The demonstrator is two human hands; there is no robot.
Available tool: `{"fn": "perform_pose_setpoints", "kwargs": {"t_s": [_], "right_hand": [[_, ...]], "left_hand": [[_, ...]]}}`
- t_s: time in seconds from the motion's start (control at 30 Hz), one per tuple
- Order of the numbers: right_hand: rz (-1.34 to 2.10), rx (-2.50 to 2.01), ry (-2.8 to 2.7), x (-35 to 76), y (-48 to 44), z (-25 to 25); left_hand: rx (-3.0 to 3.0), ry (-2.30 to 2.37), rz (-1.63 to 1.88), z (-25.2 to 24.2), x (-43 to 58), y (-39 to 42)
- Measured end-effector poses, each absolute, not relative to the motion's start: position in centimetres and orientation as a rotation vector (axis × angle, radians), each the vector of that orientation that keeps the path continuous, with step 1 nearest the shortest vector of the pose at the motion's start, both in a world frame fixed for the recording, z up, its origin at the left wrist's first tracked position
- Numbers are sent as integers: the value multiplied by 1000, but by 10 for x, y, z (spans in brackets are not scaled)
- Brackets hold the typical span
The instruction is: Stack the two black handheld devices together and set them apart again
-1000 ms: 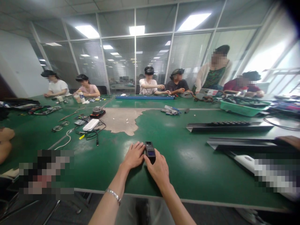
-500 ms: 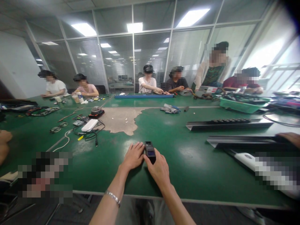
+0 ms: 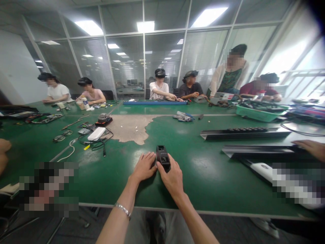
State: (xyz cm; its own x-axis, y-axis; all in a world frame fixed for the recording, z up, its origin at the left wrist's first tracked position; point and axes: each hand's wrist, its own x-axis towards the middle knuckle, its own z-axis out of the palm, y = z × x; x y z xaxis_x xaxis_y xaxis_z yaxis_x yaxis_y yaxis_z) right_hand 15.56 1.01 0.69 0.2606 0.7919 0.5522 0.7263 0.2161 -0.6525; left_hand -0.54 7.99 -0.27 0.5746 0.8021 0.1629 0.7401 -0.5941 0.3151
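A small black oblong device [image 3: 161, 154] stands on the green tabletop in front of me, with small buttons and a little screen-like patch on its top face; I cannot tell its exact kind. My right hand [image 3: 173, 179] is closed on its near end, thumb on the left side and fingers along the right. Palm down on the table just to the left lies my left hand [image 3: 145, 166], its fingers stretched forward. Its fingertips are close beside the device, and whether they touch it I cannot tell. A silvery bracelet [image 3: 123, 210] circles my left wrist.
A white adapter [image 3: 96, 134] with black cables and a bare patch [image 3: 127, 128] lie ahead. Gloves [image 3: 183, 116] are farther back. Dark metal channels [image 3: 243, 134] and a green basket [image 3: 261, 114] are to the right. Another person's hand [image 3: 311, 148] reaches in there; several people sit across.
The device has shifted slightly away from me and its top shows a light pattern where a bluish patch was. My hands keep nearly the same pose. The hand at far right has moved left.
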Motion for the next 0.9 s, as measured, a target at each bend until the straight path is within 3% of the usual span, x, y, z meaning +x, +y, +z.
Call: {"fn": "perform_pose_setpoints", "kwargs": {"t_s": [0.23, 0.9], "right_hand": [[8, -1530, -1411, 184, 8, 24], [28, -1726, -1486, 220, 9, -17]], "left_hand": [[2550, 1210, 426, 3, -8, 77], [2592, 1249, 368, 4, -3, 76]]}}
